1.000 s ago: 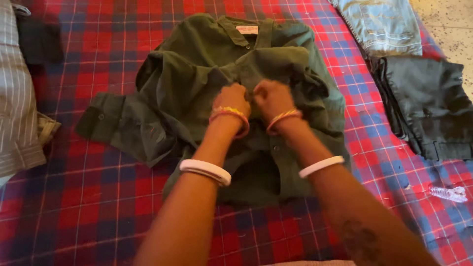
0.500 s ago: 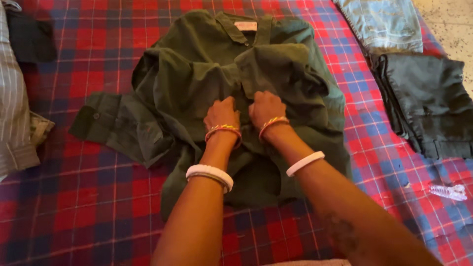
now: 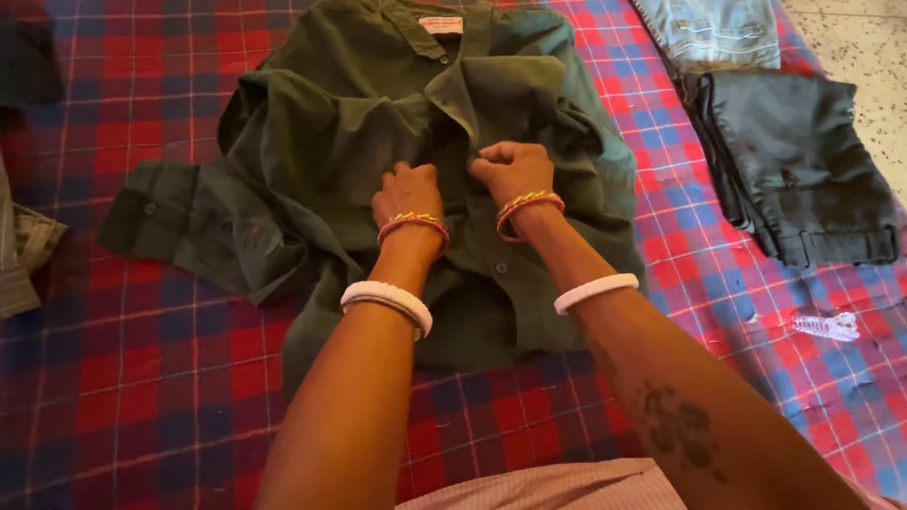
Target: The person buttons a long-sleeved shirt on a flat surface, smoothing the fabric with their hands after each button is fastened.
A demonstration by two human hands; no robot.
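The left hand [image 3: 406, 194] and right hand [image 3: 510, 170] rest close together on the green shirt [image 3: 359, 142], fingers pinched narrow on its front edges, likely at a button. The shirt lies spread under the fingers on the checked bed [image 3: 142, 378], so both hands are free. Dark trousers [image 3: 803, 170] sit well right of the fingers.

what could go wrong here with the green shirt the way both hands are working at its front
Both the left hand and right hand pinch the front of the green shirt, which lies bunched and creased, so the two edges might get matched unevenly. The left sleeve lies crumpled out to the side and may stay wrinkled. The clear hair clip lies loose on the plaid sheet and could be knocked off.
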